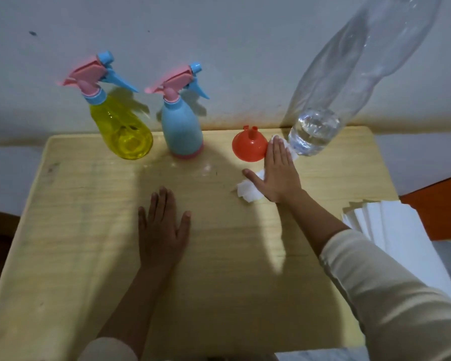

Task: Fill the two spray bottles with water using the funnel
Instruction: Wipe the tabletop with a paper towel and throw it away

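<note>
We pressed our right hand [277, 173] flat, fingers together, on a white tissue [248, 190], the orange funnel [248, 147] touching its fingertips; left hand [162, 230] lay open, spray bottles [123, 126] beyond it.

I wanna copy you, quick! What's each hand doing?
Left hand: open, flat on the table, holding nothing.
Right hand: open, pressing a white tissue.

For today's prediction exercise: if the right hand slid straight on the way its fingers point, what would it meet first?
Probably the wall behind the table: the right hand points between the orange plastic funnel and clear water bottle, likely brushing both.
</note>
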`<control>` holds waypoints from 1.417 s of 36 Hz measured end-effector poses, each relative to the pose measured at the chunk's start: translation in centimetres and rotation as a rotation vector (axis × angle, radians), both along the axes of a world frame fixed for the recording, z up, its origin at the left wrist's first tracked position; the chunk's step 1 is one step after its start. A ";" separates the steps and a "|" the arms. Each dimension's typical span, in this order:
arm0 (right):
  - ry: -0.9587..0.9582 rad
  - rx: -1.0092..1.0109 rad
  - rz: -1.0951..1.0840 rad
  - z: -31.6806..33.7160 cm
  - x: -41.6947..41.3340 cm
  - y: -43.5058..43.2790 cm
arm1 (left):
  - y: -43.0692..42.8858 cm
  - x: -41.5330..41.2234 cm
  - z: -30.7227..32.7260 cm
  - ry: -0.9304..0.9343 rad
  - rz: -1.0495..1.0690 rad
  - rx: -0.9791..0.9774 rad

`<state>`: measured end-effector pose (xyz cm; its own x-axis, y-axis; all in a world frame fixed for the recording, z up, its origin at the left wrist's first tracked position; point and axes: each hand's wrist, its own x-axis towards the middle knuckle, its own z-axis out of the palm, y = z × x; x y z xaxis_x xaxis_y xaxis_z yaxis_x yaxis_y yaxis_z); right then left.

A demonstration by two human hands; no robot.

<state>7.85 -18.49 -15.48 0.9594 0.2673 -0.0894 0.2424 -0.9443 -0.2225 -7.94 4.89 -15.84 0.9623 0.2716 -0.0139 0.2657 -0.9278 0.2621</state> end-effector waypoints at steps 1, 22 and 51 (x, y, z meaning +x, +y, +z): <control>0.002 -0.003 0.010 0.1 0.4 0.0 | 0.0 0.0 0.0 -0.004 0.002 0.001; -0.046 0.105 -0.393 -0.6 -5.3 4.9 | 1.5 -0.8 -0.2 -0.010 -0.108 -0.084; 0.035 0.049 -0.039 -0.1 -2.1 13.0 | 6.2 -2.4 -0.4 -0.038 -0.330 -0.117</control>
<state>5.79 -5.47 -15.56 0.9656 0.2351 -0.1108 0.1973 -0.9406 -0.2763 -10.37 11.05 -16.26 0.9984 -0.0554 0.0110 -0.0554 -0.9250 0.3758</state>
